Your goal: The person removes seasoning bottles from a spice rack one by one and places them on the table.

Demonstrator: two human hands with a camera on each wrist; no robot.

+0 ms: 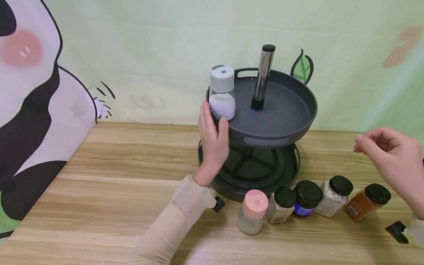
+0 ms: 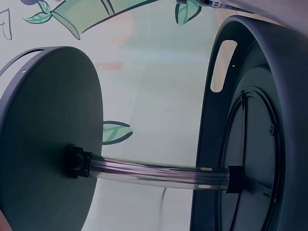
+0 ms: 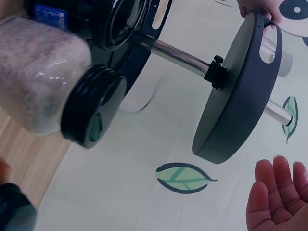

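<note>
A two-tier dark grey turntable rack stands on the wooden table, its upper tray [image 1: 274, 122] joined to the lower tray [image 1: 228, 186] by a metal post [image 2: 159, 174]. My left hand [image 1: 215, 142] rests on the upper tray's left side, fingers straight along the outer wall and thumb at the rim. Just beside those fingers, a white-capped shaker [image 1: 222, 95] of white powder stands upright in the tray. Off to the right, my right hand [image 1: 391, 153] is raised with loosely curled fingers and holds nothing. In the right wrist view its fingers [image 3: 279, 183] are bent and apart from the rack.
In front of the rack stand a pink-capped shaker [image 1: 255, 211], a black-lidded square jar [image 1: 280, 208], a blue-labelled jar [image 1: 305, 199], a jar of pale grains [image 1: 331, 198] and a jar of reddish-brown spice [image 1: 363, 205]. A printed cloth [image 1: 153, 52] hangs behind.
</note>
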